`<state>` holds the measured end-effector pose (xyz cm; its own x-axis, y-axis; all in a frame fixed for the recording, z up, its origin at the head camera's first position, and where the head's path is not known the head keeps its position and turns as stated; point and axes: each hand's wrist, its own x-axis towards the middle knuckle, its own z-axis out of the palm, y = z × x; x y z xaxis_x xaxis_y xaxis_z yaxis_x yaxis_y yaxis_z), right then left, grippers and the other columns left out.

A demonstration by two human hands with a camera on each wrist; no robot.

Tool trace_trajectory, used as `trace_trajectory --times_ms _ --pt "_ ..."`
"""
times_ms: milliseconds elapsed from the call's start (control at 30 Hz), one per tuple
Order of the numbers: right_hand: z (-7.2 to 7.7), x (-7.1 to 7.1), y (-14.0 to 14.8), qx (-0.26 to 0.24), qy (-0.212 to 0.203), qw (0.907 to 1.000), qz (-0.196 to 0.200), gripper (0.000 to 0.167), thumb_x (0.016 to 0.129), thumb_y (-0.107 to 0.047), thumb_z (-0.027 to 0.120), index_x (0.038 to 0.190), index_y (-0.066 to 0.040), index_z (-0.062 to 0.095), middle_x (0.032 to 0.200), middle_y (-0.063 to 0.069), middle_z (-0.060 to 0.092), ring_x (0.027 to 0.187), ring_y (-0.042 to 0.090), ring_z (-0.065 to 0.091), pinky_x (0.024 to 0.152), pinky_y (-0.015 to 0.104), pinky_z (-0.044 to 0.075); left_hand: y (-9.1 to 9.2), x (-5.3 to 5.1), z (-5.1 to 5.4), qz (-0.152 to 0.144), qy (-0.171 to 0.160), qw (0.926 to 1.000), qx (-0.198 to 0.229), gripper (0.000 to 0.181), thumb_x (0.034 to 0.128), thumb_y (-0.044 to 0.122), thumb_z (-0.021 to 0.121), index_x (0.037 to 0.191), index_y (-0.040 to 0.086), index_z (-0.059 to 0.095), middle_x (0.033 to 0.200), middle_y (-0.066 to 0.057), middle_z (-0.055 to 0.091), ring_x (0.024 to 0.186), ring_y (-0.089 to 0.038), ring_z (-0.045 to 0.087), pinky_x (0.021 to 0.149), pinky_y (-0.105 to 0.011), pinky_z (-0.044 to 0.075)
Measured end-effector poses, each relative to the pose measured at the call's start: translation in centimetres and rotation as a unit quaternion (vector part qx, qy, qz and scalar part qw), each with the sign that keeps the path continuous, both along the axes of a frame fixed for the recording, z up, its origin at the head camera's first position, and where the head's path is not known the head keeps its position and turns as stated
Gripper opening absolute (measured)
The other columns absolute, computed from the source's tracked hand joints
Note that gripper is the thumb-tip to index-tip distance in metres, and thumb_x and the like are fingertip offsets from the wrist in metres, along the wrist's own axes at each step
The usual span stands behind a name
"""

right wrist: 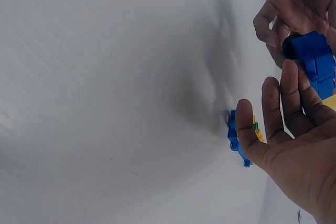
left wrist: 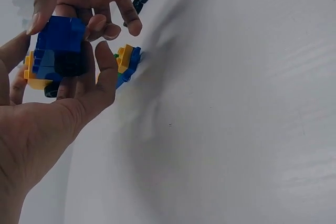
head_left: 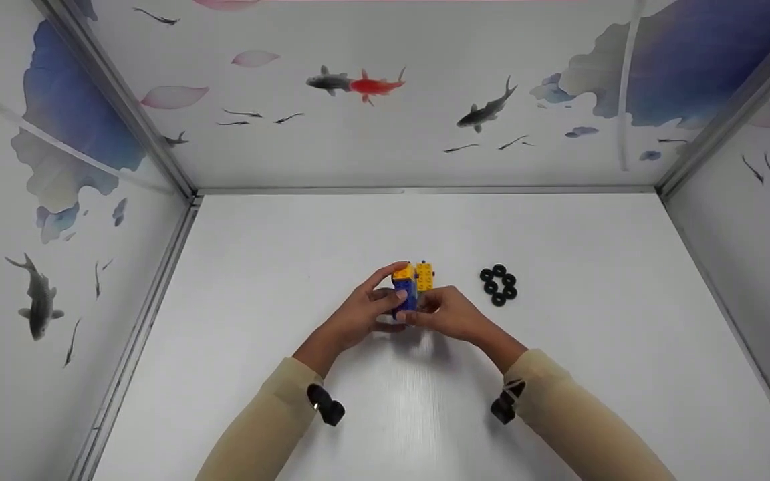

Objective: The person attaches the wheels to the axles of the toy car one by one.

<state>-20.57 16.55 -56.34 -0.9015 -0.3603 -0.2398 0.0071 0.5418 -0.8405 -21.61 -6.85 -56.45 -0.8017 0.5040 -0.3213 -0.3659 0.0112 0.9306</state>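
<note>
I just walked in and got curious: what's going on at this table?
A person is handling a blue and yellow toy made of blocks. The left hand grips it, while the right hand has its thumb on the end nearest the person. The toy has at least one black wheel on it. Another block toy rests on the table just beyond, and six black rings lie to the right.

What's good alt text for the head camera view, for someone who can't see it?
A person's left hand and right hand hold a blue-and-yellow block build over a white table. A second, yellow-topped build shows beside it, with six black rings to the right and fish-painted walls around.
</note>
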Motion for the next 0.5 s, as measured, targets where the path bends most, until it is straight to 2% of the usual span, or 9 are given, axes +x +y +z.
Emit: trace_trajectory --times_ms 133,300,500 --pt "0.1 0.0 0.2 0.013 0.006 0.9999 0.005 0.045 0.089 -0.052 0.091 0.103 -0.011 0.078 0.095 0.001 0.073 0.089 0.019 0.060 0.074 0.031 0.048 -0.1 0.0 0.1 0.002 0.001 1.0000 0.003 0.070 0.1013 0.035 0.083 0.161 0.052 0.050 0.157 -0.018 0.053 0.136 -0.034 0.064 0.104 -0.052 0.065" --pt "-0.1 0.0 0.6 -0.002 0.018 0.9996 0.022 0.032 0.090 -0.036 0.093 0.103 -0.010 0.079 0.096 0.001 0.075 0.090 0.018 0.063 0.079 0.032 0.051 -0.3 0.0 0.0 0.003 -0.002 0.9998 0.018 0.087 0.0945 0.021 0.091 0.163 0.052 0.047 0.156 -0.019 0.051 0.134 -0.033 0.065 0.101 -0.046 0.067" --pt "-0.2 0.0 1.4 -0.016 0.029 0.9989 0.032 0.029 0.089 -0.030 0.094 0.102 -0.009 0.079 0.096 0.002 0.077 0.090 0.016 0.065 0.082 0.031 0.054 -0.4 0.1 -0.3 0.005 -0.003 0.9995 0.030 0.092 0.0933 0.010 0.090 0.165 0.047 0.046 0.152 -0.020 0.052 0.127 -0.030 0.068 0.098 -0.041 0.067"
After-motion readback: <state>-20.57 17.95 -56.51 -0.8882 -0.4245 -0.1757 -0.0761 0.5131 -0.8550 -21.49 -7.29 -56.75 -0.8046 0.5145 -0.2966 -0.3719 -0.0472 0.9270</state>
